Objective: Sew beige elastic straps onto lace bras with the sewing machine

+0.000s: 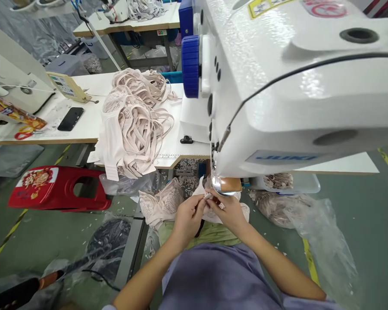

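My left hand (pixel 188 215) and my right hand (pixel 229 211) meet just below the head of a white sewing machine (pixel 278 103). Both pinch the edge of a pale pink lace bra (pixel 213 216) between thumb and fingers, and the hands nearly touch. Part of the bra is hidden behind my fingers and the machine's front end. Another lace cup (pixel 163 202) of the same colour lies to the left of my left hand, over my lap; whether it belongs to the same bra I cannot tell.
A heap of pale pink bras (pixel 132 125) hangs over the table edge (pixel 168 160). Further left lie a black phone (pixel 71 119) and orange scissors (pixel 25 133). A red stool (pixel 60 187) stands on the floor. At right are a clear bin (pixel 305 184) and a plastic bag (pixel 323 241).
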A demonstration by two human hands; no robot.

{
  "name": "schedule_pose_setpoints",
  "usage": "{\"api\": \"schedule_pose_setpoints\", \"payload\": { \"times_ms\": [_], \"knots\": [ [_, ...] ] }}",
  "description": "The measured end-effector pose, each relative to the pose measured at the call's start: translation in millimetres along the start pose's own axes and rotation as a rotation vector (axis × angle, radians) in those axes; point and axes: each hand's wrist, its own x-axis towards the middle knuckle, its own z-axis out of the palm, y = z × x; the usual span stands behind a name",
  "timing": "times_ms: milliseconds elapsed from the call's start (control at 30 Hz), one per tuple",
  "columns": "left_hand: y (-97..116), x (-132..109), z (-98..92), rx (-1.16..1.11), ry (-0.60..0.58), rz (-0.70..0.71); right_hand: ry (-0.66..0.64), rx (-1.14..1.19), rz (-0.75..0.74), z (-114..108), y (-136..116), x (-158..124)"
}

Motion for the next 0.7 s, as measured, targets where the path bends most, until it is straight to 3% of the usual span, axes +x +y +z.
{"api": "schedule_pose_setpoints", "payload": {
  "times_ms": [300, 500, 700],
  "knots": [
    [12, 2, 18.5, -0.056, 0.105, -0.119, 0.283, -0.212, -0.069, 10, 0, -7],
    [14, 2, 21.6, -0.019, 0.091, -0.103, 0.242, -0.127, -0.045, 7, 5, -4],
    [14, 0, 22.4, 0.057, 0.075, -0.052, 0.197, -0.105, -0.113, -1, 7, 2]
  ]
}}
